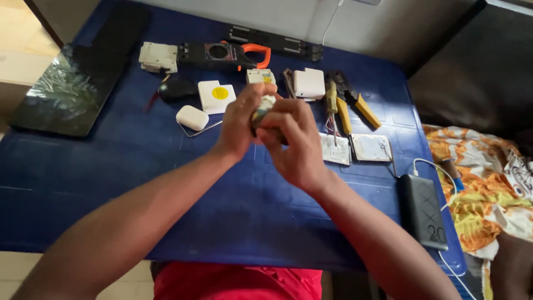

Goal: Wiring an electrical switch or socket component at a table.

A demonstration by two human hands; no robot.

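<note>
Two hard drives (355,148), one power bank (423,211), one clamp meter (222,54).

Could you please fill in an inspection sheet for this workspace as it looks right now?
Surface: blue table, partly bare.
Job's things: small pale device held in both hands above the table, mostly hidden.
Clutter: clamp meter, white earbud case, white charger block, yellow-handled pliers, two bare drive units, dark tablet.
Grippers: left hand and right hand both closed on the device.
Cables: white cable into the black power bank.
Surroundings: patterned cloth at right.
</note>
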